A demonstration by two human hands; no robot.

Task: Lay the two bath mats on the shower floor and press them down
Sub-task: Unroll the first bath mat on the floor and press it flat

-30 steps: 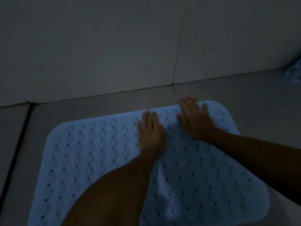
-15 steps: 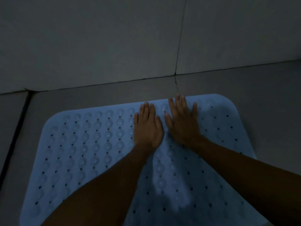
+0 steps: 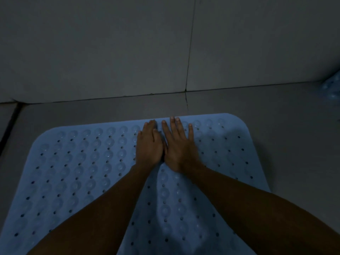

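A light blue bath mat [image 3: 77, 168] with rows of round suction bumps and small holes lies flat on the grey tiled shower floor. My left hand [image 3: 150, 146] and my right hand [image 3: 179, 148] press palm-down on its far middle, side by side and touching, fingers straight and reaching the far edge. A raised wrinkle runs down the mat between my forearms. A corner of a second blue mat [image 3: 332, 87] shows at the right edge of the view.
A grey tiled wall [image 3: 110, 48] rises just behind the mat, with a vertical grout line above my hands. Bare floor tile [image 3: 294, 126] lies to the right of the mat. A dark floor joint [image 3: 11, 124] runs along the left.
My right hand has slid left across the mat until it touches my left hand. Both hands have stayed flat and moved towards the far edge.
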